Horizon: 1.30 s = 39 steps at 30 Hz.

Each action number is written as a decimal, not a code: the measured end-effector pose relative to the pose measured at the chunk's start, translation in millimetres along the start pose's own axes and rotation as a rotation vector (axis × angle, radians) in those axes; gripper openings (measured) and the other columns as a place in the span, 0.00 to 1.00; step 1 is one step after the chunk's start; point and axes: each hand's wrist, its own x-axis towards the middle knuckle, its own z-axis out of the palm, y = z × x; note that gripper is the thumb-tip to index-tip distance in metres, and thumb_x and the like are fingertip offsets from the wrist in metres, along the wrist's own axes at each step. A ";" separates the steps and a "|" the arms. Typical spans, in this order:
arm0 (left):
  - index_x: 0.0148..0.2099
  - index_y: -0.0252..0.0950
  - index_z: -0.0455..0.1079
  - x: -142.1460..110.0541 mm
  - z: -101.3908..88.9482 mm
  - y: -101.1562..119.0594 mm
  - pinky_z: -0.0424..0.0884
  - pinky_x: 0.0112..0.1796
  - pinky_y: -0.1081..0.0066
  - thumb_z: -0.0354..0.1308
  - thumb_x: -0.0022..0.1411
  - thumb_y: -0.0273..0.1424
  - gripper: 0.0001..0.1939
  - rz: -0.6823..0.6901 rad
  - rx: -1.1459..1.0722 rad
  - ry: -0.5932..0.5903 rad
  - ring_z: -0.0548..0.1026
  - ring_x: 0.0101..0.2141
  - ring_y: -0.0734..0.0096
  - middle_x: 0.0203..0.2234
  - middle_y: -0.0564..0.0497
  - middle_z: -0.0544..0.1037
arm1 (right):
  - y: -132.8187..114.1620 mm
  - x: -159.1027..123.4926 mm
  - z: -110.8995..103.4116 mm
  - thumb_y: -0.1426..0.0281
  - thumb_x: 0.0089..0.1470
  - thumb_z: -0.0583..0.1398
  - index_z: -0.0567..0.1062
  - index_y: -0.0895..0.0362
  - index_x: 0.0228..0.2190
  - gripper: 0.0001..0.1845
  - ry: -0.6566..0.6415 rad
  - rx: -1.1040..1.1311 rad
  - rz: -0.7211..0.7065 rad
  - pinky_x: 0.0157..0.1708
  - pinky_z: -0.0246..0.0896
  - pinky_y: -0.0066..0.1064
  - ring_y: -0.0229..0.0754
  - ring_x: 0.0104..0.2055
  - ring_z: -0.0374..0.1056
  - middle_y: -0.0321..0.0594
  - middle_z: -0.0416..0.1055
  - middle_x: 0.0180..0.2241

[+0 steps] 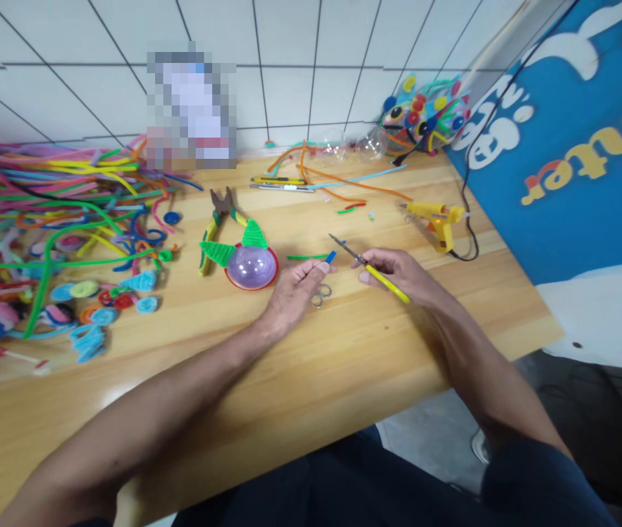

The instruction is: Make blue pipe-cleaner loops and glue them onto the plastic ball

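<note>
Between the thumb and fingers of my left hand (303,282) is a short blue piece of pipe cleaner (331,258). My right hand (396,267) grips yellow-handled long-nose pliers (385,282), whose slim metal tip points toward the blue piece without touching it. A short green pipe cleaner (305,257) lies just beyond my left fingers. Metal finger loops (320,296) show on the table by that hand; the rest is hidden. Left of it rests a clear domed piece (250,267) over a purple coil with a red rim and two green pipe-cleaner ears (256,234).
Larger pliers (223,205) lie behind the eared piece. A yellow glue gun (437,219) with a cord sits at the right. Pipe cleaners (58,183) pile up at the left. Cutters (278,181), clear balls (371,144) and a decorated ball (426,113) are along the wall.
</note>
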 end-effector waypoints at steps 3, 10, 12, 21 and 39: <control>0.43 0.35 0.81 0.3 -0.5 -1.4 0.52 0.24 0.73 0.64 0.63 0.55 0.26 -0.010 -0.017 0.000 0.58 0.22 0.77 0.20 0.59 0.62 | 10.7 5.5 -5.0 0.56 0.53 0.69 0.81 0.54 0.43 0.19 0.193 -0.296 -0.012 0.35 0.62 0.35 0.44 0.33 0.69 0.37 0.76 0.32; 0.42 0.35 0.79 1.3 -0.8 -1.2 0.50 0.22 0.76 0.65 0.62 0.57 0.28 0.003 -0.069 -0.003 0.55 0.20 0.81 0.19 0.61 0.61 | 19.1 5.9 -4.0 0.66 0.59 0.60 0.77 0.56 0.57 0.25 0.446 -0.847 -0.020 0.45 0.70 0.41 0.56 0.49 0.77 0.51 0.82 0.51; 0.43 0.34 0.78 1.8 0.0 -0.5 0.51 0.21 0.77 0.66 0.61 0.56 0.27 0.020 -0.093 0.003 0.55 0.19 0.81 0.18 0.62 0.60 | 18.2 4.8 -4.2 0.65 0.59 0.61 0.77 0.56 0.56 0.24 0.456 -0.780 -0.039 0.43 0.69 0.39 0.52 0.43 0.77 0.48 0.83 0.44; 0.38 0.36 0.73 -4.4 5.9 6.6 0.68 0.25 0.75 0.70 0.57 0.51 0.23 0.123 -0.152 0.002 0.73 0.24 0.76 0.26 0.55 0.76 | 8.5 -0.5 -0.9 0.49 0.55 0.65 0.77 0.55 0.46 0.26 0.532 -0.581 -0.094 0.33 0.58 0.33 0.42 0.29 0.65 0.35 0.71 0.28; 0.40 0.37 0.79 -75.0 -53.4 58.0 0.67 0.28 0.74 0.70 0.64 0.49 0.19 0.643 -0.059 0.351 0.67 0.23 0.76 0.21 0.56 0.74 | -58.0 -71.0 82.8 0.54 0.56 0.64 0.75 0.52 0.44 0.19 0.235 -0.453 -0.154 0.35 0.56 0.33 0.40 0.30 0.64 0.33 0.73 0.31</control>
